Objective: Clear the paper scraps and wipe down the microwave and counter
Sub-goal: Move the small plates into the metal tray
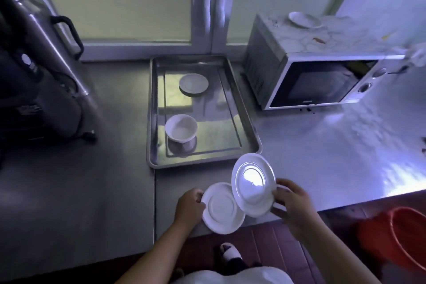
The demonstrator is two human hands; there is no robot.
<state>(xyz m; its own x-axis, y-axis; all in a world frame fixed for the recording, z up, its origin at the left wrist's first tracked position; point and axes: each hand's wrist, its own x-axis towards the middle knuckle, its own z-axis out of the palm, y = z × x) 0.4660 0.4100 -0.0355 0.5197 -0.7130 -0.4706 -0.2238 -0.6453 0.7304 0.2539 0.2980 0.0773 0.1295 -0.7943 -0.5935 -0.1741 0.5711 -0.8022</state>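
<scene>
A stainless steel counter (322,150) fills most of the frame, dim on the left and brightly lit on the right. At the left edge stands a large, dark steel appliance (41,71) with a black handle. It is too shadowed to name more exactly.

The microwave (311,83) sits on the counter at upper right with its door closed. Its top is spread with a stained whitish covering (288,39) (paper, by the look of it, though blur leaves that unsure). A rectangular metal tray (154,110) lies in the centre of the frame, just left of the microwave. A red bucket (401,240) stands on the floor at lower right.

Low in the centre, over the counter's front edge, are two plates. The left hand (190,206) curls its fingers round the left rim of a flat white plate (222,208). The right hand (292,205) grips the right rim of a tilted white plate (252,188), which overlaps the flat one.

In the tray, a white bowl (181,130) stands at the near end and a white saucer (193,83) lies at the far end. A small white dish (304,19) rests on the microwave's top. Near it on the covering lies an orange scrap (320,40).
</scene>
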